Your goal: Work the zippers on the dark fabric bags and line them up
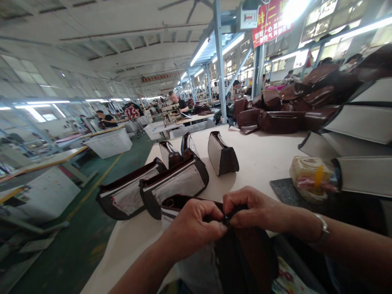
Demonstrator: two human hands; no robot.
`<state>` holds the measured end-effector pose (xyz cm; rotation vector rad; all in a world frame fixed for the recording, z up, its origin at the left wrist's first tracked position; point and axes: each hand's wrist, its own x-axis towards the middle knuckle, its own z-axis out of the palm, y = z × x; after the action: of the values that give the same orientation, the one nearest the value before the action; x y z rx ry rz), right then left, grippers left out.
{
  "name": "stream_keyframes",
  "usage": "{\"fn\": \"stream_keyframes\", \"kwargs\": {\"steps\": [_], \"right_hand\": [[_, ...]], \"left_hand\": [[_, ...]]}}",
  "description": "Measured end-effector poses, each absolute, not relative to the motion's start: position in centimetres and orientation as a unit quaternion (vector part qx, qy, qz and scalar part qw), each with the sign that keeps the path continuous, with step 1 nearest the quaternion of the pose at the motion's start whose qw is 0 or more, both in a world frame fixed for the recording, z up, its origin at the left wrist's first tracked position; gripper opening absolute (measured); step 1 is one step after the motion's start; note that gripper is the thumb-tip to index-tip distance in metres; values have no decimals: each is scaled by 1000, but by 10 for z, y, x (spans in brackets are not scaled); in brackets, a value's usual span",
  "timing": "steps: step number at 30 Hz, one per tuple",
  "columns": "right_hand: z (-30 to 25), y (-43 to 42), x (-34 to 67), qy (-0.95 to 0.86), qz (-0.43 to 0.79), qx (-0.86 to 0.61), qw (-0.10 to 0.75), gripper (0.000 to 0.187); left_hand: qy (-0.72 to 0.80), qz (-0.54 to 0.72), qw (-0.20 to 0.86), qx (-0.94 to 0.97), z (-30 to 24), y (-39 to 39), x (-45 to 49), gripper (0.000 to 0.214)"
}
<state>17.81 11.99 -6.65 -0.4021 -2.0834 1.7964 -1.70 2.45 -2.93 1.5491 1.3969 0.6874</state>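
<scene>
A bag (199,261) with pale fabric and dark brown sides stands at the table's near edge, in front of me. My left hand (194,220) pinches its upper rim between thumb and forefinger. Right beside it, my right hand (252,206) also grips the rim, fingertips pressed close to the left ones. A small dark spot shows between the fingertips; what it is I cannot make out. Just beyond stand similar unlined-looking bags, one long grey-and-dark bag (177,185) and another (131,194) to its left, their brown openings facing up.
Farther back on the white table (257,159) stand smaller bags, including a pale one with a dark end (222,155). Glossy brown bags (281,110) are piled at the back right. A plastic-wrapped packet (310,177) lies near stacked pale panels (361,122). People work at machines beyond.
</scene>
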Motion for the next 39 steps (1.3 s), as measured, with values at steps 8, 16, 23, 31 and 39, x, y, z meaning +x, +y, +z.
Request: {"fn": "stream_keyframes", "kwargs": {"steps": [8, 16, 23, 31, 39], "right_hand": [[-67, 112, 170, -698, 672, -155, 193, 5], [-68, 110, 169, -701, 666, -172, 189, 9], [-73, 104, 173, -722, 613, -165, 276, 3], [-82, 99, 181, -727, 598, -155, 300, 6], [-77, 94, 193, -832, 461, -62, 302, 14]], "left_hand": [[583, 257, 443, 631, -24, 22, -16, 27], [577, 259, 428, 646, -26, 21, -21, 12], [554, 272, 308, 724, -30, 14, -17, 18], [508, 290, 221, 780, -34, 5, -18, 27], [544, 273, 438, 661, -28, 9, -25, 43]]}}
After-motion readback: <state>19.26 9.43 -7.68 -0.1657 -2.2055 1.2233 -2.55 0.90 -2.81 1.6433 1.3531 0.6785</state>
